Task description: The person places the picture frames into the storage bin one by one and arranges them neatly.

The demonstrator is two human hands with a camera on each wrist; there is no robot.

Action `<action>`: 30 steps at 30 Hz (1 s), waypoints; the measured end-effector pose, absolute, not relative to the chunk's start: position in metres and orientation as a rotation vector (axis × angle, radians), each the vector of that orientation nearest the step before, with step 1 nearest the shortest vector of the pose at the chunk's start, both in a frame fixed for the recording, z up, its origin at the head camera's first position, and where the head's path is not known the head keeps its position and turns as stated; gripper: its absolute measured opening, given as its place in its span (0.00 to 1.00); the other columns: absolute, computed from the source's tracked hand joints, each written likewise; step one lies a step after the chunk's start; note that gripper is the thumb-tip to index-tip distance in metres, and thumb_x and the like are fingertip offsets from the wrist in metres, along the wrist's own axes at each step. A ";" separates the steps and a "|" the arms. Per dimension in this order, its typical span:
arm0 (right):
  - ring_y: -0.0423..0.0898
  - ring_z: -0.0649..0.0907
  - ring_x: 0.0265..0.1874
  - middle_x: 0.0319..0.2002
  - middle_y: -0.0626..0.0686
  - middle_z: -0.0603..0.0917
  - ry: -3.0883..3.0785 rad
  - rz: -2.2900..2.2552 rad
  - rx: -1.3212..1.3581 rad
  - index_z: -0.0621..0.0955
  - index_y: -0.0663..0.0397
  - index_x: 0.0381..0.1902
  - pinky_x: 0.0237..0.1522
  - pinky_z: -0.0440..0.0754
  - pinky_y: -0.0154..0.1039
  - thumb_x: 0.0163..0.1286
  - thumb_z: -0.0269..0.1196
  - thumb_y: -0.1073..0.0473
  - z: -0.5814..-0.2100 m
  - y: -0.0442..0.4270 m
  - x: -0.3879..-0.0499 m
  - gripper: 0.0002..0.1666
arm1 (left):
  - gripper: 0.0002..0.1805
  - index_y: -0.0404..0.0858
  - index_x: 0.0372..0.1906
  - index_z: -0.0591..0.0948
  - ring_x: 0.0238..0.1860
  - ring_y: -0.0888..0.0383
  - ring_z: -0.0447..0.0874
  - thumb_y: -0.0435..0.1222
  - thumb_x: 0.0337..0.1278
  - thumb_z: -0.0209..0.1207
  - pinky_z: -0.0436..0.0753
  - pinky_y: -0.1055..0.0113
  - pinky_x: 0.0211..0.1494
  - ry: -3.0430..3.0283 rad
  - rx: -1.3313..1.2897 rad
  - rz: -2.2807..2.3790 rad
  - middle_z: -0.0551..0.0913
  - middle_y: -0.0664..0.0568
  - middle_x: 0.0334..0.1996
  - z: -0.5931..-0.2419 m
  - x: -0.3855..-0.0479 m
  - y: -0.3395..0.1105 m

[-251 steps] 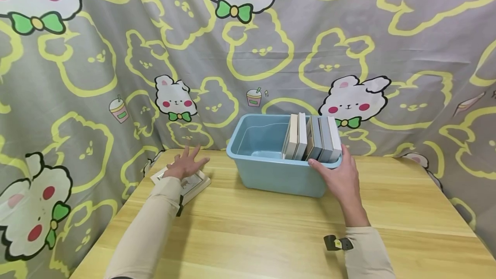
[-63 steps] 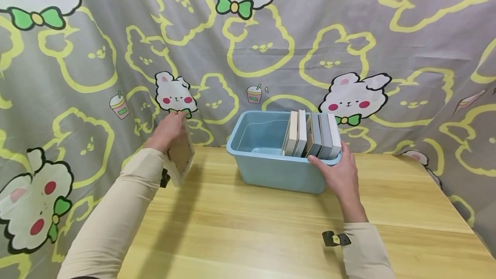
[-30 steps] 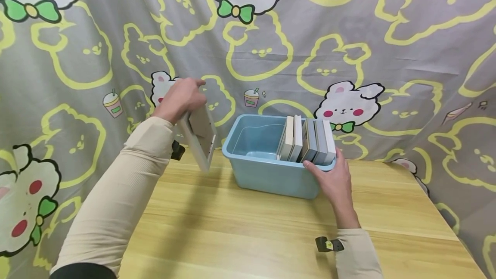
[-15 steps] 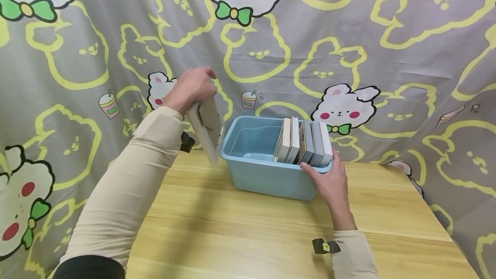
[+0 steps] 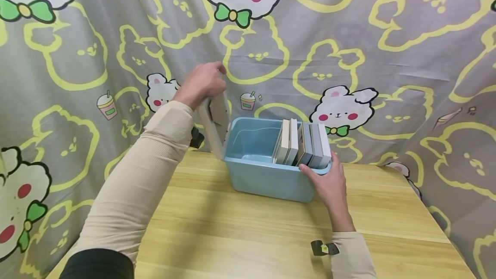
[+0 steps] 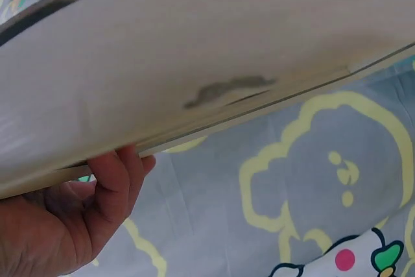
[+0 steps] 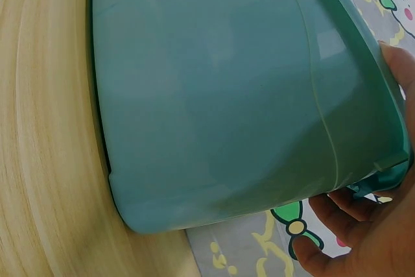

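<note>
My left hand (image 5: 203,83) grips a pale picture frame (image 5: 211,130) by its top edge. The frame hangs tilted, its brown back turned towards the bin, its lower end at the left rim of a light-blue plastic bin (image 5: 267,182); whether they touch I cannot tell. Close up in the left wrist view, curled fingers (image 6: 117,186) hold the edge of the frame (image 6: 194,50). My right hand (image 5: 329,188) grips the bin's right end, thumb over the front rim. Several flat frame-like or book-like items (image 5: 304,143) stand on edge in the bin's right half.
The bin stands on a wooden table (image 5: 248,236) near its back edge. A grey patterned curtain (image 5: 263,85) hangs right behind and along both sides. Inside the bin, the left half shows bare floor and wall.
My left hand took the frame up from the table at left, raised it upright and carried it right to the bin's left end. My right hand has stayed on the bin.
</note>
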State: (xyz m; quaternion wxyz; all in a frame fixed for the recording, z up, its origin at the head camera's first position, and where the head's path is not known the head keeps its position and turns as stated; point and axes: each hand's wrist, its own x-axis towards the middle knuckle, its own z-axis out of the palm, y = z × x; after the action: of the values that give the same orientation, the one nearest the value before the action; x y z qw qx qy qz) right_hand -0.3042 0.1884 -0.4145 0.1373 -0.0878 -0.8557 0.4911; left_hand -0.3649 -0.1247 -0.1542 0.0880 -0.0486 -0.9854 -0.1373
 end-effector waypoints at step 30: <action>0.59 0.67 0.65 0.70 0.61 0.62 -2.482 1.429 -0.256 0.48 0.42 0.77 0.65 0.66 0.63 0.47 0.67 0.25 -0.413 0.188 -0.303 0.68 | 0.31 0.45 0.66 0.72 0.51 0.50 0.75 0.34 0.51 0.48 0.78 0.56 0.51 -2.832 -0.113 -0.709 0.74 0.46 0.63 -0.193 -0.396 -0.082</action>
State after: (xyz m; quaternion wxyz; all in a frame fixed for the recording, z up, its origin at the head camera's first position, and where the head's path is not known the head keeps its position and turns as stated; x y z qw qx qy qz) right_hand -0.3032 0.1880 -0.4127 0.1328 -0.0884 -0.8555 0.4925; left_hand -0.3965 -0.0819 -0.1930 0.1095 -0.0386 -0.9635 -0.2412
